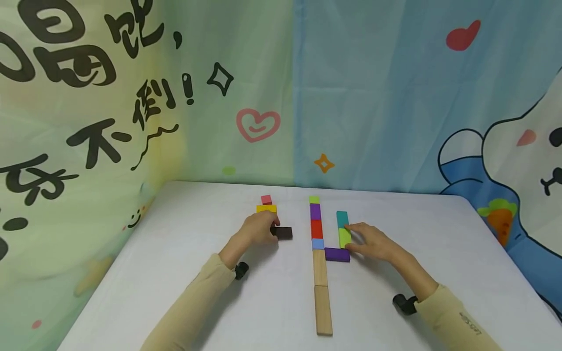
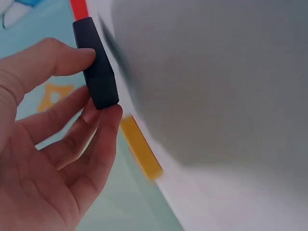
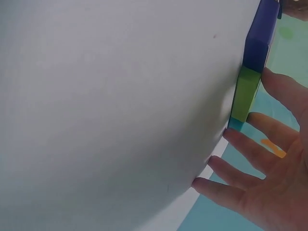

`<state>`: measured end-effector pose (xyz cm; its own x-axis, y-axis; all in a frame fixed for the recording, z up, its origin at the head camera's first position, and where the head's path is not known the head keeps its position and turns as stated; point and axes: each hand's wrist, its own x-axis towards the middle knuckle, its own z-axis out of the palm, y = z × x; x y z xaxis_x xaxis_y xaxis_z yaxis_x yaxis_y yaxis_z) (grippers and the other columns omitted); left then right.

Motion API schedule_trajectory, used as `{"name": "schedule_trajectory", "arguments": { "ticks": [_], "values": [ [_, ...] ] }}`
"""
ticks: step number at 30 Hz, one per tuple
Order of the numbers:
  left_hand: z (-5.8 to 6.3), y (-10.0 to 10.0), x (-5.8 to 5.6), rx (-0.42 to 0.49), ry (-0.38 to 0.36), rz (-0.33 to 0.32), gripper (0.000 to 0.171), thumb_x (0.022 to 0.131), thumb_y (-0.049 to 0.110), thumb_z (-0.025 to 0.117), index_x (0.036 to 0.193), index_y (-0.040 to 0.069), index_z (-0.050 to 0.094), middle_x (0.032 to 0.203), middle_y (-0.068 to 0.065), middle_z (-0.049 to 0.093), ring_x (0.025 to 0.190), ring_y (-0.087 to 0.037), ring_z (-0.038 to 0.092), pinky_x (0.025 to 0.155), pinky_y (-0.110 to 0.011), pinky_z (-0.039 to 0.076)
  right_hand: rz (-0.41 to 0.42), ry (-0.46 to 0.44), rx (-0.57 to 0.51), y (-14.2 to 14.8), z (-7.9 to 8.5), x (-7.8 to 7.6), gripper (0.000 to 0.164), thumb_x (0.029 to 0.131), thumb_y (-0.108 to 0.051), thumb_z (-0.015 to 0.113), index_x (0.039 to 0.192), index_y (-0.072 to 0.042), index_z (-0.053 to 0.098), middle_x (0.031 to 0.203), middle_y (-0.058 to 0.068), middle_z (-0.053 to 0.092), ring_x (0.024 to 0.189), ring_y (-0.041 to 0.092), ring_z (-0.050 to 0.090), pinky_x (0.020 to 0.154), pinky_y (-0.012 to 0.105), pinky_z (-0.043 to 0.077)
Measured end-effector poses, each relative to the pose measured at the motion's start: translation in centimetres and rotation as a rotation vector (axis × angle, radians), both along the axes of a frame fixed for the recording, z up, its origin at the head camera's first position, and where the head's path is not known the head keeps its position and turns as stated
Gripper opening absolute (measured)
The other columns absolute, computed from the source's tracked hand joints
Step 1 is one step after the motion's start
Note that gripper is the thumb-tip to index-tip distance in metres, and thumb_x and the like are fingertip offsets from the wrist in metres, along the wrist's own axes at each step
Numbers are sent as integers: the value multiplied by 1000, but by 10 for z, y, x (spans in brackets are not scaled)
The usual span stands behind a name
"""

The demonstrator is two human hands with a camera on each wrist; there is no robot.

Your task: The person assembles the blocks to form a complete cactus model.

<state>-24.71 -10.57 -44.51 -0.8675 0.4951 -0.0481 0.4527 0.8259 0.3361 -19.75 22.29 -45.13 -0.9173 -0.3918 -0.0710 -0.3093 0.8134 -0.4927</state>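
The left hand's grip (image 1: pixel 260 228) pinched a black block (image 1: pixel 284 234) between thumb and fingers below the head view's centre, forearm (image 1: pixel 195 300) slanting from lower left; the right hand's grip (image 1: pixel 371 242), unclenched, fingers spread, touched a lime block (image 1: pixel 345 238) right of centre.

A white table (image 1: pixel 189 234) spreads beneath a printed backdrop (image 1: pixel 373 97), yellow-green at left, blue at right. Black lettering (image 1: pixel 92 146) covers its left side. On the far side are a black star (image 1: pixel 220 79), a smiling pink heart (image 1: pixel 258 125), a green spot (image 1: pixel 229 170) and an orange star (image 1: pixel 324 163). A red heart (image 1: pixel 464 37) sits far right, above a white cartoon animal (image 1: pixel 505 151) with a carrot (image 1: pixel 500 224).
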Motion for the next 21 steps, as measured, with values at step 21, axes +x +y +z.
{"name": "schedule_trajectory", "arguments": {
  "ticks": [21],
  "values": [
    [-1, 47, 21, -39, -39, -79, 27, 80, 17, 80, 105, 9, 71, 89, 1, 60, 80, -13, 53, 71, -29, 47, 1, -17, -17, 2, -1, -1, 62, 91, -28, 69, 139, 6, 49, 137, 32, 48, 128, 51, 42, 103, 64, 34]
  ]
}}
